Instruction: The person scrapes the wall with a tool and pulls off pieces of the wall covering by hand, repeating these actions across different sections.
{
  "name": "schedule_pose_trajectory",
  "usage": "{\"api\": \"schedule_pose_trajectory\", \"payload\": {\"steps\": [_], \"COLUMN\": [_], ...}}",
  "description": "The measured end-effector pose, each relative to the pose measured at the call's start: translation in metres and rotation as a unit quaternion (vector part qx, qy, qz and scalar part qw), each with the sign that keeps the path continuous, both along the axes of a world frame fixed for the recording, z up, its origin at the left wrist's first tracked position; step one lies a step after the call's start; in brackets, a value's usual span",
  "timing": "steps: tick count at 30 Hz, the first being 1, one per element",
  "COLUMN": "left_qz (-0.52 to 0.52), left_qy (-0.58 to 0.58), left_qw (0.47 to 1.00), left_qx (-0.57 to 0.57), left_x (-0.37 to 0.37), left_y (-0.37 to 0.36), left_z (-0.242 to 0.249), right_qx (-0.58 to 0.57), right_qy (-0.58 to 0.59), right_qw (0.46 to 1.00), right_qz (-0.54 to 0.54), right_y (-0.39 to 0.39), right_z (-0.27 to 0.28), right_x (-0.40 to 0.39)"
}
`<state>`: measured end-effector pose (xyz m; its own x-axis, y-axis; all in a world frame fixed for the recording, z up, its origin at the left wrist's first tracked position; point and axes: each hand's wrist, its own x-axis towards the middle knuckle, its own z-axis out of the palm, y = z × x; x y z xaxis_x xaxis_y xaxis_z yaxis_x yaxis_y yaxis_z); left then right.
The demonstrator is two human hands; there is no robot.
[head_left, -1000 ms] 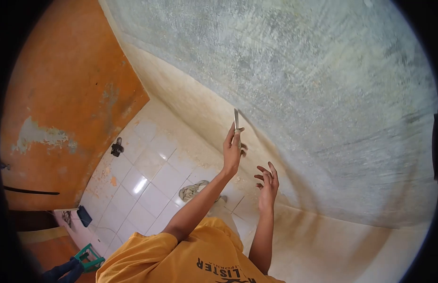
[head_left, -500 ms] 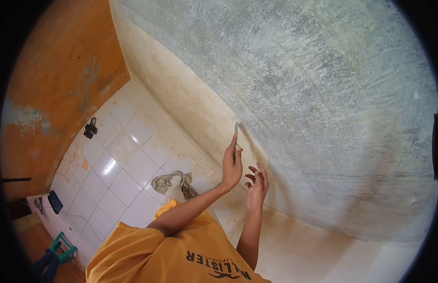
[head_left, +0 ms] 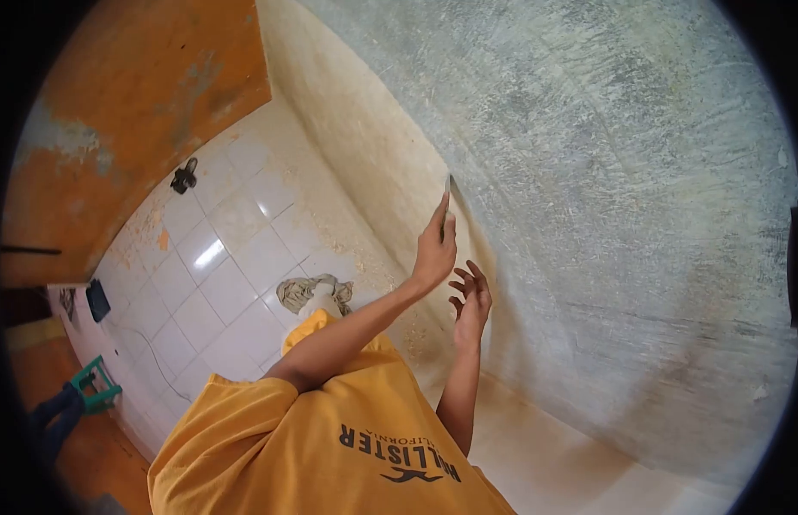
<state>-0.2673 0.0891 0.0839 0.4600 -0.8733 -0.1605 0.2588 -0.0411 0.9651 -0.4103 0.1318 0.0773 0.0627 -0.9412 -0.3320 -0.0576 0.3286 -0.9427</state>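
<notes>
My left hand (head_left: 436, 254) is closed around a scraper (head_left: 449, 184) with a narrow metal blade, its handle mostly hidden by the fingers. The index finger lies along the tool toward the blade. The blade tip is right at the border between the blue-grey upper wall (head_left: 605, 189) and the bare cream strip (head_left: 373, 112) below. Lower and to the right, my right hand (head_left: 473, 300) is raised close to the wall, fingers apart and bent, holding nothing.
A crumpled cloth (head_left: 296, 293) lies by my foot on white tiles (head_left: 180, 287). Flakes litter the wall base. A dark object (head_left: 184, 176) sits near the peeling orange wall (head_left: 150, 94). A green stool (head_left: 97, 386) and another person's legs (head_left: 57, 410) are at lower left.
The view has shifted, so the wall corner and floor things sit higher. The scraper blade still lies along the paint border, and my right hand stays spread below it.
</notes>
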Motion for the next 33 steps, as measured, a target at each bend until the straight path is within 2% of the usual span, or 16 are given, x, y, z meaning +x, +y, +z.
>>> {"api": "schedule_pose_trajectory", "payload": {"steps": [5,9,12,15,24,25,33], "left_qz": [0.021,-0.005,0.001,-0.024,0.002,-0.038,-0.024], "left_qy": [0.031,0.023,-0.011,-0.018,-0.040,-0.033,0.008], "left_qw": [0.999,0.999,1.000,0.998,0.999,0.997,0.999], "left_qx": [0.024,0.042,0.014,0.053,0.028,0.053,0.045], "left_x": [-0.006,-0.014,-0.012,0.016,0.004,0.016,0.009], "left_y": [-0.003,0.010,0.009,0.003,0.001,-0.002,0.002], "left_z": [0.004,0.008,0.002,-0.006,-0.004,-0.007,-0.004], "right_qx": [0.001,0.015,0.010,0.010,0.033,0.033,0.033], "right_qy": [-0.003,-0.015,-0.017,-0.016,-0.006,-0.001,-0.039], "right_qw": [1.000,1.000,1.000,0.999,0.999,0.999,0.997], "right_qz": [0.001,0.007,0.021,0.026,0.032,0.031,0.052], "right_y": [-0.006,-0.007,-0.005,0.001,0.004,0.003,0.000], "right_z": [-0.001,-0.005,-0.010,-0.011,-0.025,-0.022,-0.039], "right_x": [-0.019,-0.019,-0.018,-0.022,-0.017,-0.015,-0.008]}}
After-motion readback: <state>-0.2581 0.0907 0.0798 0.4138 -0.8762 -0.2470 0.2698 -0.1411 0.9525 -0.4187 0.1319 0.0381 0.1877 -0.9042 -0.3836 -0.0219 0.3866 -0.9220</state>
